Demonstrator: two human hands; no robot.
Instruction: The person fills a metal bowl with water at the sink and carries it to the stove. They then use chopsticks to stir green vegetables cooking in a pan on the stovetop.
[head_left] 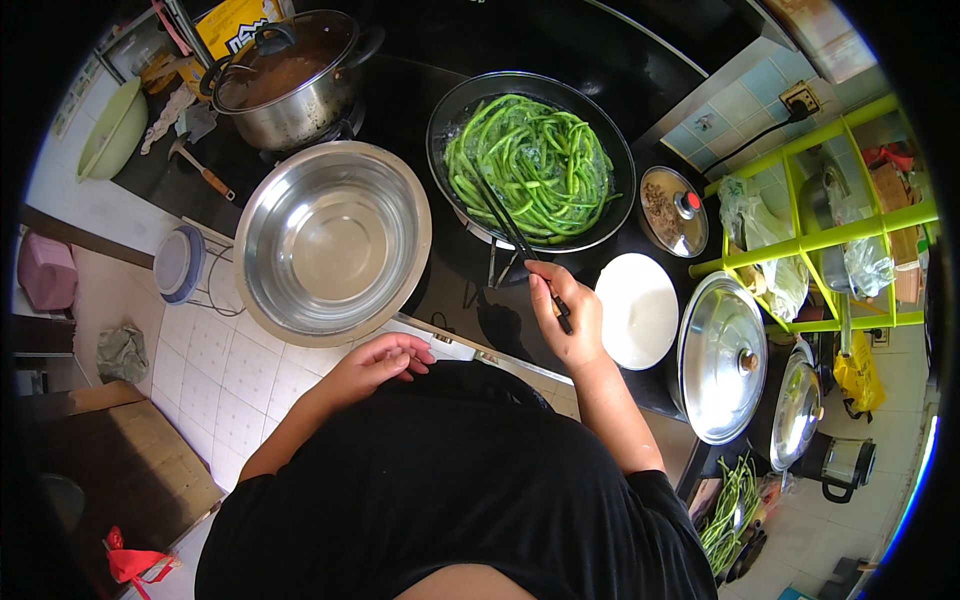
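Pan [610, 150] with beans [530, 165] far centre; chopsticks [515, 235] reach into it from right hand [565, 315]. Bowl [332, 243] left of pan, pot [290, 80] beyond bowl. Plate [637, 310] right of hand, lid [722, 355] further right. Left hand [380, 360] near bowl's near rim.

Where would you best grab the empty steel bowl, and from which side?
Take the steel bowl by its wide rolled rim on the near edge, probably, closest to the left hand. It sits upright and empty, has no handles, and its far side crowds the lidded pot and the pan.
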